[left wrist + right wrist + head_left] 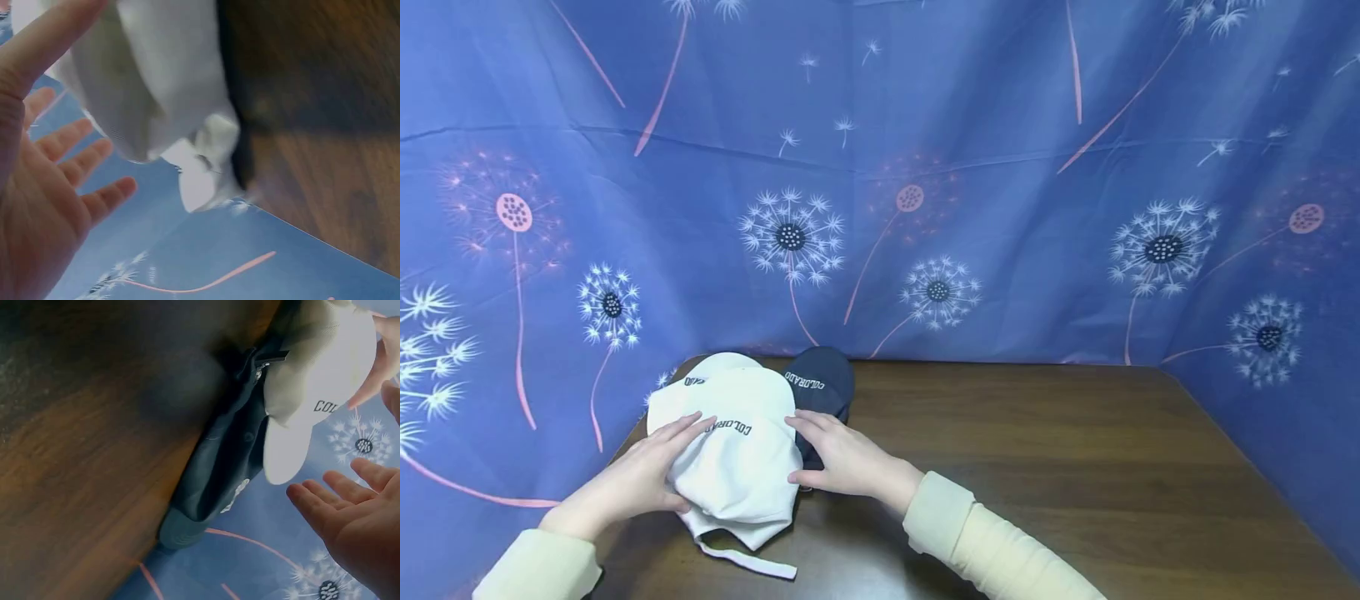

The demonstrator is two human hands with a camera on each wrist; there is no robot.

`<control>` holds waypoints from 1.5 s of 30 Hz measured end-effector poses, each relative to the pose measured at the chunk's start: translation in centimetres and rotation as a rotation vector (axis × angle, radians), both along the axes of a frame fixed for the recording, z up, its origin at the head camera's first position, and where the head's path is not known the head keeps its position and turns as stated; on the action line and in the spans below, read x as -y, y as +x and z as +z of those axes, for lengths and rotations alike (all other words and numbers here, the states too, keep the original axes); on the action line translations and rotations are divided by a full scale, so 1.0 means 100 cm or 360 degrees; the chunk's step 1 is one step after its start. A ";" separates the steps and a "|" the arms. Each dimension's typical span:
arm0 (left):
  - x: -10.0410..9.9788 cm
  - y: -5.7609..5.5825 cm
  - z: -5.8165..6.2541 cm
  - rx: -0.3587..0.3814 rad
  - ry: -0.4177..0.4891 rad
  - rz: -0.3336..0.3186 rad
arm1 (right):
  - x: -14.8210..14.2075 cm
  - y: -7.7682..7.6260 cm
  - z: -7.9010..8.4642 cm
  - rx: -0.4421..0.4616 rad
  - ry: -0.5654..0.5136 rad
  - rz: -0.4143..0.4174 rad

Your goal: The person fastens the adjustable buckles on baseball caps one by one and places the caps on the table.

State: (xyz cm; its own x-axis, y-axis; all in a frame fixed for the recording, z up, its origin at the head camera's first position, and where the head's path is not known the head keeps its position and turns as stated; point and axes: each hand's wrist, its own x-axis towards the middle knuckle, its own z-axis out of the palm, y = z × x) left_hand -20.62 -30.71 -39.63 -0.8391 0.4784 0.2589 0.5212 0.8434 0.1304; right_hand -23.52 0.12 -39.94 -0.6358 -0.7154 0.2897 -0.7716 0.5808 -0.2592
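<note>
A white baseball cap (741, 471) with dark COLORADO lettering lies on top of another white cap (721, 362), whose brim and part of its lettering show behind it. A white strap (754, 563) trails from the caps onto the table. My left hand (638, 473) is at the left side of the top cap, fingers extended and spread, thumb low by its edge. On the opposite side my right hand (850, 458) has its fingertips right at the cap's edge; its fingers look straight in the right wrist view. Partly hidden behind the white caps is a black COLORADO cap (823, 382).
The caps are at the left part of a brown wooden table (1037, 467). Blue cloth (1015, 250) with printed dandelions hangs along the back and both sides, close to the table's edges.
</note>
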 end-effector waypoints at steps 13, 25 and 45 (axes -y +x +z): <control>0.017 -0.012 -0.008 -0.0175 -0.0026 -0.0047 | 0.016 -0.007 -0.007 0.0157 -0.0092 0.0161; 0.014 -0.025 0.008 -0.0440 0.0062 0.0022 | 0.018 -0.004 -0.010 0.0135 -0.0122 0.0227; -0.025 -0.047 0.051 -0.0575 0.0070 0.0134 | 0.008 0.000 0.013 0.0104 -0.0199 0.0139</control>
